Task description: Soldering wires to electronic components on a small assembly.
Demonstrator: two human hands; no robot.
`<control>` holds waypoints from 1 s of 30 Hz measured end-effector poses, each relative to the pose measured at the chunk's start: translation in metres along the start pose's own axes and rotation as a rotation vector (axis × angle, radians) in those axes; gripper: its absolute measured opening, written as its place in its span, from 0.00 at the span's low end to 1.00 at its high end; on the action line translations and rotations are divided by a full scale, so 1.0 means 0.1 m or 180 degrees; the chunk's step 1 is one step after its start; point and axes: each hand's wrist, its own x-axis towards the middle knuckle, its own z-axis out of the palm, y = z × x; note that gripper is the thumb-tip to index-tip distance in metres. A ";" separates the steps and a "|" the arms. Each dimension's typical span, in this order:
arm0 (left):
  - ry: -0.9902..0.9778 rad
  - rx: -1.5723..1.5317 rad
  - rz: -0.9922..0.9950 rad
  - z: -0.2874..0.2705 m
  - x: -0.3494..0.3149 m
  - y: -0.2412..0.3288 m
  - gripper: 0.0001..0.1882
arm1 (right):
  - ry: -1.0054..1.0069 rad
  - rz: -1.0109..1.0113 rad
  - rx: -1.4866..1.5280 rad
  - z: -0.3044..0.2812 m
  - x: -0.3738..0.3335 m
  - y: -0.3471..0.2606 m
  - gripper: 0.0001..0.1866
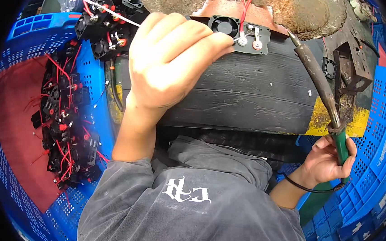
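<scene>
My left hand (170, 60) is closed around a long, thin silvery solder wire (93, 3), which trails off to the upper left. Its fingertips are beside a small black panel (257, 29) carrying a cooling fan (225, 26) and two round metal terminals. A thin silvery end shows between those fingertips and the nearer terminal. Red wires (245, 9) rise from the panel. In my right hand (328, 160) is a soldering iron (316, 76) with a green handle, gripped low. Its tip points up beside a copper-coloured bracket (256, 11) behind the panel.
Crusted rounded brown surfaces (310, 14) stand behind the bracket. The dark workbench (249, 93) has yellow edge patches. Blue crates (373, 130) flank both sides; the left one holds several wired fan panels (61, 123). More panels (101, 45) are piled at the upper left. A rusty metal frame (353, 69) stands right.
</scene>
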 end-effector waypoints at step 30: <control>-0.0851 -0.0120 -0.0379 -0.67 0.16 0.21 0.22 | 0.0213 -0.0110 0.0114 0.08 -0.13 0.06 0.25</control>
